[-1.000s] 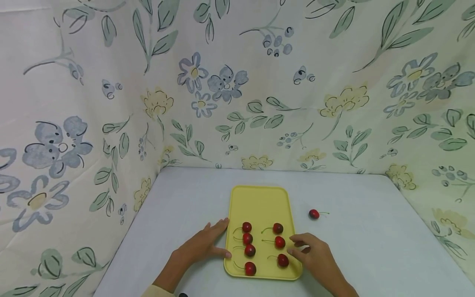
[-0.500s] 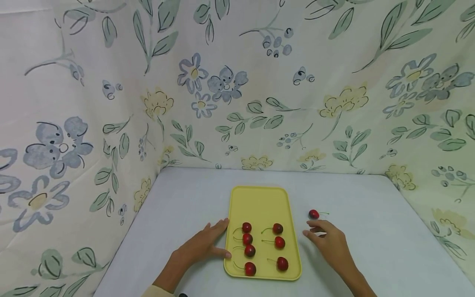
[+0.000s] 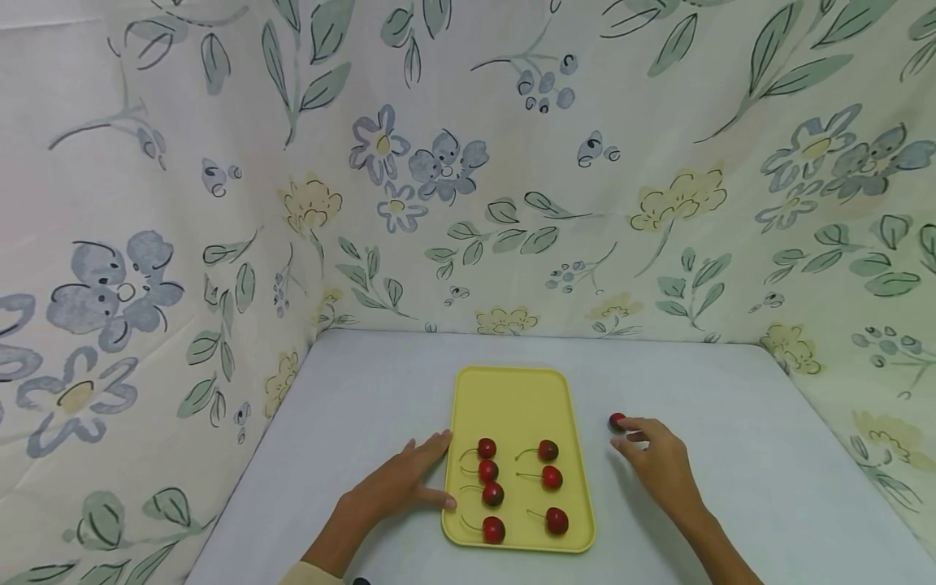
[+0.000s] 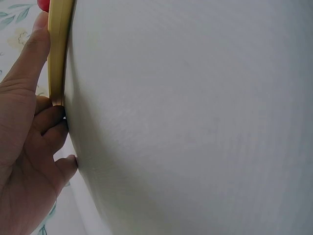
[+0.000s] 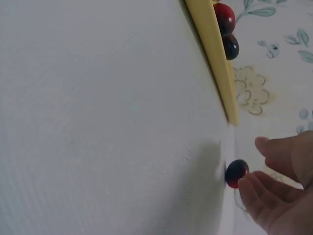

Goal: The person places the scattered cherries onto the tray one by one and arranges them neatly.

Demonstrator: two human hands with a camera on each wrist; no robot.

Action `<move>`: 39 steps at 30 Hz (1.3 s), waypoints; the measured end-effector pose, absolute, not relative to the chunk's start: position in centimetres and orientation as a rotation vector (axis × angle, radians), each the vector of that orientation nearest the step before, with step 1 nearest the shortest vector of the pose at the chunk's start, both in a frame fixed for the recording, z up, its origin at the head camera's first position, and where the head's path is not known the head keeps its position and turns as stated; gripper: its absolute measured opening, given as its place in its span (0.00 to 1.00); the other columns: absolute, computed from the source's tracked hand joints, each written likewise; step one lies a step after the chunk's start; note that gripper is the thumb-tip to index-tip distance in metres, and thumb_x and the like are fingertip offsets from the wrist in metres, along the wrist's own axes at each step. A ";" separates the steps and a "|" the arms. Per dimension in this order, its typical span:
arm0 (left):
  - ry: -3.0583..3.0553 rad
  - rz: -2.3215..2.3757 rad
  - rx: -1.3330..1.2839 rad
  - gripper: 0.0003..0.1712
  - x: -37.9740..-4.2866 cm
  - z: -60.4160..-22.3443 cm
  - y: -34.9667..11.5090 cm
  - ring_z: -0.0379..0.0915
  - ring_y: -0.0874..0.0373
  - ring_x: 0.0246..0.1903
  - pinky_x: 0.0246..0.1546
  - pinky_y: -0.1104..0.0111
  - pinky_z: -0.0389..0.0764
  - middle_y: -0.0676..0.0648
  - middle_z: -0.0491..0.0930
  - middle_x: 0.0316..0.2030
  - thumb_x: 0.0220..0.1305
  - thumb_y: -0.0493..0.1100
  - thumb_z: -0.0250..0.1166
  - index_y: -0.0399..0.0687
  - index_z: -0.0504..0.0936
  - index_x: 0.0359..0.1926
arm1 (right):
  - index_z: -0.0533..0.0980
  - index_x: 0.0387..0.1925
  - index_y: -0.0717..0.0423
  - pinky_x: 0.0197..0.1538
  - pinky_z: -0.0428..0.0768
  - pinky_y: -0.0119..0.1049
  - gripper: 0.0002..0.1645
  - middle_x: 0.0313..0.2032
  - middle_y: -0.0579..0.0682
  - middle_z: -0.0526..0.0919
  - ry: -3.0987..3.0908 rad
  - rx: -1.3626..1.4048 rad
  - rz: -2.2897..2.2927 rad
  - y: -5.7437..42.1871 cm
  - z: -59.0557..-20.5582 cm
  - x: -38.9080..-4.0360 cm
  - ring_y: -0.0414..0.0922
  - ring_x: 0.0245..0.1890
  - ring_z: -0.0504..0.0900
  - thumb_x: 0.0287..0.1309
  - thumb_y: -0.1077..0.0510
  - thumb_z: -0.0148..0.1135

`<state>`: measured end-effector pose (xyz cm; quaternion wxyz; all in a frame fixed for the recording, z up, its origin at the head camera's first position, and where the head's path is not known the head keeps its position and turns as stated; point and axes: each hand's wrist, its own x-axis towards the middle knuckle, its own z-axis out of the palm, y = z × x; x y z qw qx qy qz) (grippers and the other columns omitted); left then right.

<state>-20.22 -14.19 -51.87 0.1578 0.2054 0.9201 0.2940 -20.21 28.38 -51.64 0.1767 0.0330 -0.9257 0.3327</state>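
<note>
A yellow tray (image 3: 512, 406) lies on the white table with several red cherries in two columns, such as one cherry (image 3: 493, 530) at the near left. My left hand (image 3: 402, 481) rests against the tray's left edge, thumb over the rim and fingers spread along the side. In the left wrist view, the left hand's fingers (image 4: 51, 120) touch the tray wall (image 4: 57, 54). Right of the tray, my right hand (image 3: 661, 463) reaches a loose cherry (image 3: 617, 422). In the right wrist view, its fingertips are at this cherry (image 5: 236, 173) while the thumb stands apart. The cherry's stem is mostly hidden.
The white table (image 3: 746, 439) extends on both sides of the tray. A floral cloth (image 3: 512, 187) hangs behind and along the sides. A small dark object (image 3: 361, 581) shows at the bottom edge near the left sleeve (image 3: 310, 574).
My right hand has moved from the tray's right edge, right and away from me, to the loose cherry. The nearest cherry in the right column shifted slightly toward me. The left hand stayed put.
</note>
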 end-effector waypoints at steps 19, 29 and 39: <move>2.629 0.855 0.611 0.64 -20.2 -51.9 -14.3 0.52 0.39 0.81 0.79 0.37 0.55 0.43 0.58 0.82 0.56 0.69 0.76 0.49 0.57 0.84 | 0.83 0.58 0.64 0.50 0.88 0.53 0.23 0.54 0.65 0.85 -2.715 0.059 0.936 28.6 -51.9 -21.6 0.60 0.51 0.86 0.62 0.65 0.74; 2.628 0.847 0.592 0.64 -20.2 -51.8 -14.2 0.51 0.37 0.81 0.79 0.37 0.56 0.44 0.58 0.82 0.55 0.69 0.76 0.51 0.57 0.85 | 0.84 0.53 0.63 0.50 0.88 0.54 0.20 0.48 0.60 0.84 -2.822 0.037 0.881 28.0 -52.1 -22.2 0.56 0.48 0.83 0.59 0.65 0.77; 2.623 0.855 0.584 0.65 -20.2 -52.2 -14.3 0.51 0.33 0.81 0.78 0.35 0.57 0.45 0.58 0.82 0.55 0.70 0.76 0.52 0.57 0.85 | 0.84 0.49 0.61 0.45 0.86 0.47 0.14 0.41 0.57 0.83 -2.826 0.043 0.822 28.0 -52.4 -22.3 0.51 0.42 0.81 0.61 0.66 0.74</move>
